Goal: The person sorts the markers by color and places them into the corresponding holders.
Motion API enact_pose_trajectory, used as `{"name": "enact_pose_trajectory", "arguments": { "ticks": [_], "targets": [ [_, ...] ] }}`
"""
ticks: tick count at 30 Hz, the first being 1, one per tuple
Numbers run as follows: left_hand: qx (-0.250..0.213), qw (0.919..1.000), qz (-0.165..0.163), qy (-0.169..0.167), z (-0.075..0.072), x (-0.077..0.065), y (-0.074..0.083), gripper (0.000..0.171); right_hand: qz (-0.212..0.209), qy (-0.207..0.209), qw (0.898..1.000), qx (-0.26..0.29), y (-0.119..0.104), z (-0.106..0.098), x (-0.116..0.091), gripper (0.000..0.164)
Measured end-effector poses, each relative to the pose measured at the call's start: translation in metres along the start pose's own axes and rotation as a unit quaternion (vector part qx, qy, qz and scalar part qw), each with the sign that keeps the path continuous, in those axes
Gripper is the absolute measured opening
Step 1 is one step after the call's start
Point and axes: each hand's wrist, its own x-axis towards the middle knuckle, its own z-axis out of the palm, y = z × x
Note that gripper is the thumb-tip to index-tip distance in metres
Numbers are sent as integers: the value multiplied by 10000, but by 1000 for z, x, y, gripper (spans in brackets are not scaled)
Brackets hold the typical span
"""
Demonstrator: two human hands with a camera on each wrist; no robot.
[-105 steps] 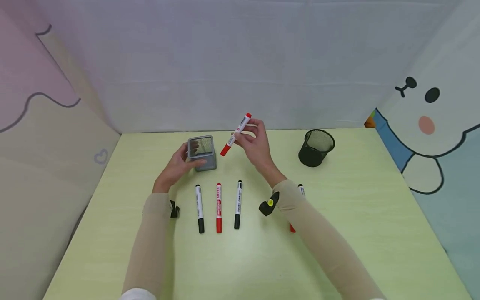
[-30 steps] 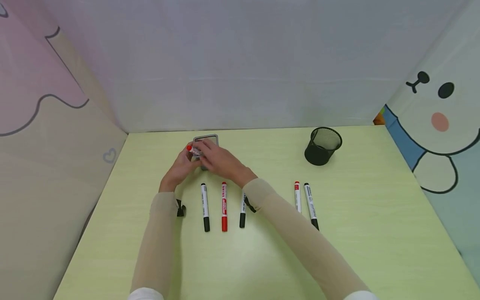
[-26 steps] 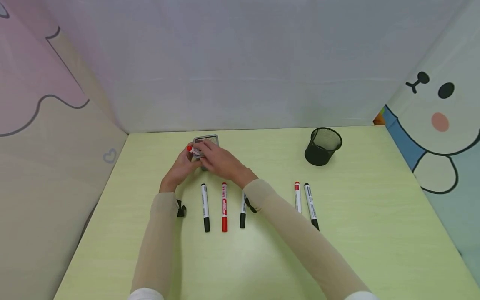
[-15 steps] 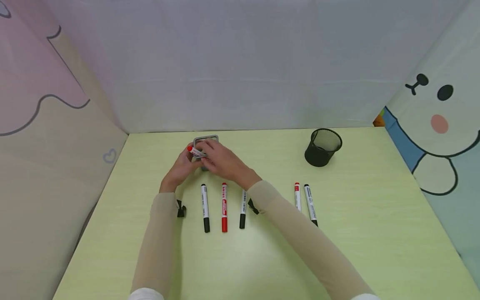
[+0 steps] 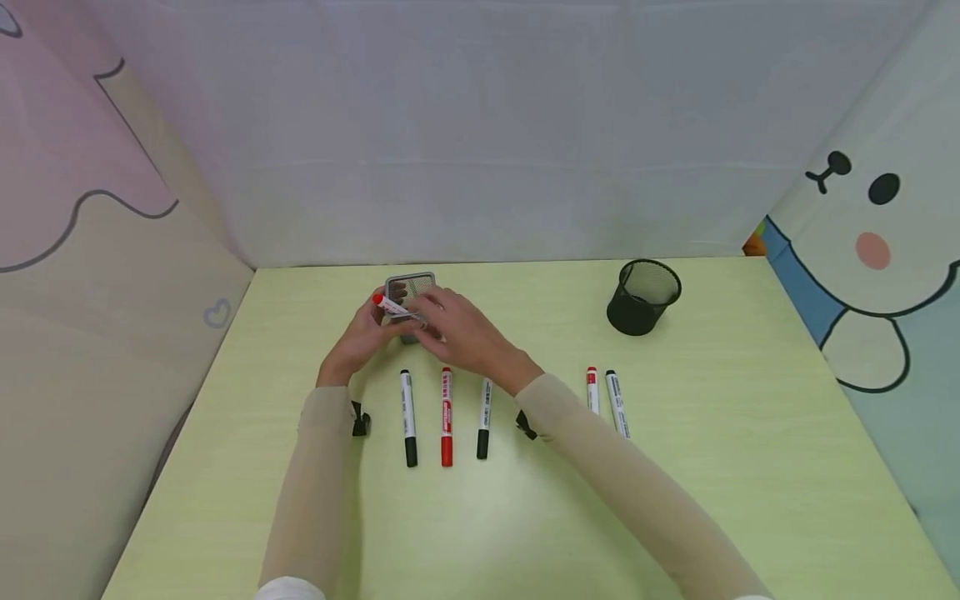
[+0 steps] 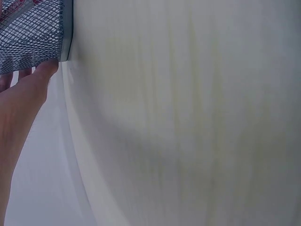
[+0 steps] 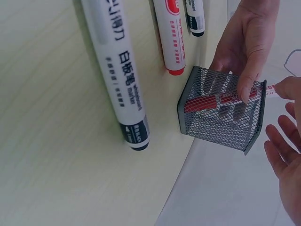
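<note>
My left hand (image 5: 362, 340) grips a grey mesh pen holder (image 5: 422, 276), its thumb across the near side and fingers behind. Inside leans a red whiteboard marker (image 5: 391, 306), its upper end sticking out over the rim to the left. Through the mesh in the right wrist view, the marker's red cap (image 7: 202, 104) shows low in the holder. My right hand (image 5: 467, 332) is right at the holder's rim, fingers loosely spread, with one digit overlapping the marker's upper end in the right wrist view. The left wrist view catches the holder's mesh side (image 6: 33, 42) at its corner.
Three markers lie in a row before the holder: black-capped (image 5: 408, 417), red-capped (image 5: 447, 417) and black-capped (image 5: 483, 417). Farther right, a red one (image 5: 592, 390) and a black one (image 5: 617, 402) are partly under the right sleeve. A round black mesh holder (image 5: 633, 317) stands at the back right.
The right hand carried the red marker left into the grey holder. Over the last half second its fingers loosened and drew back slightly to the right. The left hand keeps its grip.
</note>
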Motion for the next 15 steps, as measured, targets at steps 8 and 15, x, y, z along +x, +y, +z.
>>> {"name": "enact_pose_trajectory", "arguments": {
  "ticks": [8, 15],
  "targets": [
    [-48, 9998, -174, 100, 0, 0, 1, 77, 207, 124, 9996, -166, 3, -8, -22, 30],
    [-121, 9997, -189, 94, -1, 3, -2, 79, 475, 92, 9987, -166, -1, -17, -40, 33]
  ]
}}
